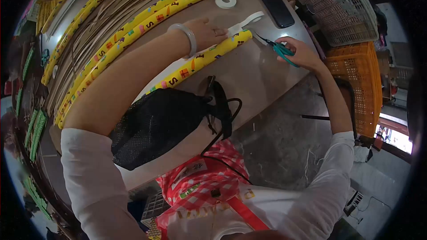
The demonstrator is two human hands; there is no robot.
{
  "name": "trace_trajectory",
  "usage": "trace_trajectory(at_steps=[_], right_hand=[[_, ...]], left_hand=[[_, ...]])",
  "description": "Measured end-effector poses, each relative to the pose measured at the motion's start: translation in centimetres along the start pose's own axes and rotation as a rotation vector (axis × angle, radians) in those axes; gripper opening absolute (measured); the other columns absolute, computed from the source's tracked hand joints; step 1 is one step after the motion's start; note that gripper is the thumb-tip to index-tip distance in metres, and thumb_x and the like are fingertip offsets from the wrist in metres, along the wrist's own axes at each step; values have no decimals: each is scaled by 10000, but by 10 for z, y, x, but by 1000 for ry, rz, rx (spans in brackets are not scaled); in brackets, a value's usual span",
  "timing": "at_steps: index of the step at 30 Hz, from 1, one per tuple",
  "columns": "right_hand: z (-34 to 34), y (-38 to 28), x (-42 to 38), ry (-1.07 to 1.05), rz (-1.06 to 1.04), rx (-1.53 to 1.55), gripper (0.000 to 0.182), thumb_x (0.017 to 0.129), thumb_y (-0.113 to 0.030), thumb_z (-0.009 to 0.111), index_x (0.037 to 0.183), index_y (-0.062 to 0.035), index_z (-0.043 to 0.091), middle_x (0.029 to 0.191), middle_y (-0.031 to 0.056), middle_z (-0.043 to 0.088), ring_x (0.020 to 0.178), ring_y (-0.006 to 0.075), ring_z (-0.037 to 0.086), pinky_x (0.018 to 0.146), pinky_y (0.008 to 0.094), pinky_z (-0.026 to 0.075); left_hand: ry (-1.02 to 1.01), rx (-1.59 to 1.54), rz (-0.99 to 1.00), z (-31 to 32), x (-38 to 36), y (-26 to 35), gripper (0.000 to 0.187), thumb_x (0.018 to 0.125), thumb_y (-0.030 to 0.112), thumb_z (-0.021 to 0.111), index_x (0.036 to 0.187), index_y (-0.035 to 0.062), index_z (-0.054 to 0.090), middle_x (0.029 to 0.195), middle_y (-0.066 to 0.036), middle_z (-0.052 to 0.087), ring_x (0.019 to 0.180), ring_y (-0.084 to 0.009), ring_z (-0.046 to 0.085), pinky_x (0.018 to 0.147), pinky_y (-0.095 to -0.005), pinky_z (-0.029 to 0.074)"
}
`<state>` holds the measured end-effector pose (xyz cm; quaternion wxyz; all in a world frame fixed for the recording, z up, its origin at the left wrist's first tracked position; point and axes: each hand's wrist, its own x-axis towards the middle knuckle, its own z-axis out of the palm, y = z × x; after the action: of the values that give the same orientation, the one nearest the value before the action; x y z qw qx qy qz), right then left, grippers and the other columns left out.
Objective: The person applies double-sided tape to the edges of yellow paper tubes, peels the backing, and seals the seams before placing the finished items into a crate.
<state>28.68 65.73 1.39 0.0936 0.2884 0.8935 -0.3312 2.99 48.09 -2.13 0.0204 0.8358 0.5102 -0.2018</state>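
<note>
My left hand (207, 35), a pale bangle (189, 38) at its wrist, lies palm down beside the near yellow patterned paper roll (204, 60). Its fingers are partly stretched, with fingertips at the roll's far edge and the end of a white tape strip (249, 19). White paper backing (162, 74) shows below my left forearm. In my right hand (302, 53) are teal-handled scissors (283, 53), their blades pointing at the roll's right end.
A white tape roll (225, 0) and a black phone (273, 5) lie on the table (262, 73). More yellow rolls (133, 31) lie beyond my left arm. A black mesh bag (155, 124) rests at the near edge. Orange crates (356, 86) stand at right.
</note>
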Motion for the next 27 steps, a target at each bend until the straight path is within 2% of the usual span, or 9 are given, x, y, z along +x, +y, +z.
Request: trace_trajectory(at_steps=[2, 4, 5, 7, 10, 13, 17, 22, 27], right_hand=[[-3, -12, 5, -110, 112, -86, 517, 670, -305, 728, 1107, -109, 532, 702, -6, 514, 659, 83, 473, 577, 225, 375], [-2, -8, 13, -101, 59, -87, 513, 673, -313, 726, 1098, -105, 528, 707, -3, 514, 657, 86, 471, 581, 228, 376], [0, -6, 17, -85, 7, -86, 509, 676, -321, 724, 1089, -101, 524, 713, 0, 514, 654, 88, 470, 585, 231, 377], [2, -2, 25, -97, 10, -93, 502, 680, -325, 721, 1084, -99, 526, 722, 0, 517, 655, 89, 470, 590, 234, 377], [5, -2, 29, -98, -10, -83, 491, 688, -331, 717, 1073, -92, 528, 739, 0, 523, 658, 89, 473, 596, 237, 377], [5, -8, 30, -90, -13, -78, 485, 695, -340, 713, 1062, -82, 530, 749, 0, 533, 661, 89, 479, 596, 234, 373], [5, -8, 32, -101, -26, -102, 471, 709, -349, 706, 1048, -72, 530, 757, 2, 552, 663, 87, 495, 592, 227, 372], [2, -9, 41, -128, -46, -121, 456, 724, -343, 699, 1047, -74, 523, 759, 3, 559, 671, 89, 508, 601, 237, 386], [4, -12, 44, -141, -57, -129, 461, 729, -344, 692, 1055, -72, 513, 779, 14, 558, 703, 105, 526, 628, 245, 399]], left_hand=[[25, -6, -18, 6, 1, 0, 1086, 429, 202, 838, 1338, 84, 256, 1418, -27, 262, 1250, -132, 334, 957, -304, 334], [85, -16, -9, 10, 2, 0, 980, 519, 175, 803, 1334, 91, 266, 1412, -24, 278, 1245, -128, 343, 933, -299, 355], [84, -21, -11, 16, 3, -1, 980, 519, 175, 803, 1334, 91, 266, 1412, -24, 278, 1245, -128, 343, 933, -299, 355], [183, -31, -26, 26, 6, -1, 862, 605, 143, 752, 1326, 97, 281, 1409, -22, 285, 1245, -131, 347, 907, -298, 376], [86, -67, -29, 7, 0, 1, 763, 668, 103, 697, 1316, 100, 294, 1409, -20, 288, 1244, -132, 350, 893, -299, 385], [15, -97, -46, 0, 0, 2, 753, 679, 100, 688, 1319, 101, 291, 1415, -20, 275, 1254, -132, 336, 886, -302, 390], [30, -57, -39, -1, -2, 3, 738, 705, 96, 664, 1332, 104, 274, 1423, -21, 257, 1263, -133, 322, 880, -297, 391], [14, -65, -28, -1, -2, 2, 648, 782, 117, 578, 1346, 105, 259, 1431, -23, 239, 1268, -135, 312, 873, -296, 398], [-19, -50, -41, 1, 3, 2, 627, 790, 120, 567, 1342, 106, 270, 1429, -19, 245, 1253, -126, 337, 875, -300, 402]])
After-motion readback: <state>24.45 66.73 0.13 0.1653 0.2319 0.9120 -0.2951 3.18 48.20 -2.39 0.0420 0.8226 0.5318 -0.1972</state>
